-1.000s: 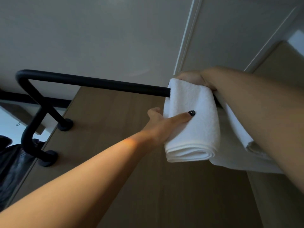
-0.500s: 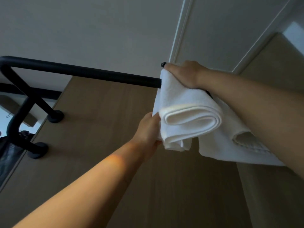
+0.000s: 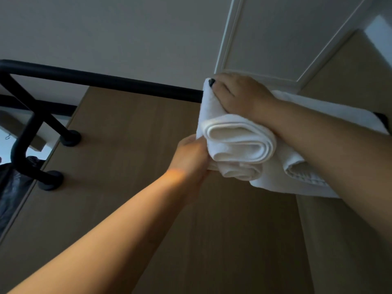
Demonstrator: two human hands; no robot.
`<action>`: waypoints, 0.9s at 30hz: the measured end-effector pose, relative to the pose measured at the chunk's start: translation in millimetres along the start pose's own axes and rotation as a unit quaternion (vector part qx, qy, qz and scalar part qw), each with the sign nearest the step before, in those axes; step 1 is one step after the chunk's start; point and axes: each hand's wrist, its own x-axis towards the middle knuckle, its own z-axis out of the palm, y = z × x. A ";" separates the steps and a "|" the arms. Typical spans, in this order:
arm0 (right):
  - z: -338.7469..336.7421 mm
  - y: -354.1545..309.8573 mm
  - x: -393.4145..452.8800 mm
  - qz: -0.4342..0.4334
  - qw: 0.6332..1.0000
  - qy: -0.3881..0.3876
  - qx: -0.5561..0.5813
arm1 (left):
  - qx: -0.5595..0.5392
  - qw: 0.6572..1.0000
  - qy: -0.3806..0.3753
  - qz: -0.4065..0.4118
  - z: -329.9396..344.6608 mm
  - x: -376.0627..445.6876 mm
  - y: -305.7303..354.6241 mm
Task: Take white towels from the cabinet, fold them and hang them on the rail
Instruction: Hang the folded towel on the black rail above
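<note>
two bare forearms in view, no sleeves, no watch, no bracelet visible. left hand (image 3: 192, 154) seen from back, fingers hidden, no ring seen. right hand (image 3: 237, 93) shows one fingernail painted dark, near black, glossy. other nails not visible. both wrists uncovered.

— What fills the background up there?
— A pale grey ceiling (image 3: 106, 28), with a white moulded panel (image 3: 275, 35) running across its right part.

— And below that?
— A light brown wooden wall (image 3: 131, 134) takes up most of the middle and lower view.

— Anything at the left edge?
— Something dark and glossy (image 3: 8, 187), like black plastic sheeting, sits low at the left edge; what it is can't be told. A bright patch (image 3: 6, 139) shows just above it.
</note>
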 end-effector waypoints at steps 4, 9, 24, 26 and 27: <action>6.8 -0.2 -22.4 -0.044 0.998 -0.003 -0.046 | -0.109 0.993 0.004 -0.048 2.3 -6.7 9.1; 11.4 3.4 -37.1 -0.052 0.997 -0.018 -0.060 | -0.048 0.997 -0.039 -0.053 4.0 -13.3 14.7; 3.9 -9.4 -107.5 -0.061 0.994 -0.086 0.023 | 0.033 0.994 0.064 -0.083 9.8 -36.6 19.3; -5.3 -11.7 -117.5 -0.050 0.993 -0.096 0.056 | 0.052 0.990 0.092 -0.090 10.4 -41.7 22.9; -11.3 -13.4 -122.1 -0.041 0.991 -0.102 0.074 | 0.063 0.989 0.103 -0.091 10.9 -44.8 26.0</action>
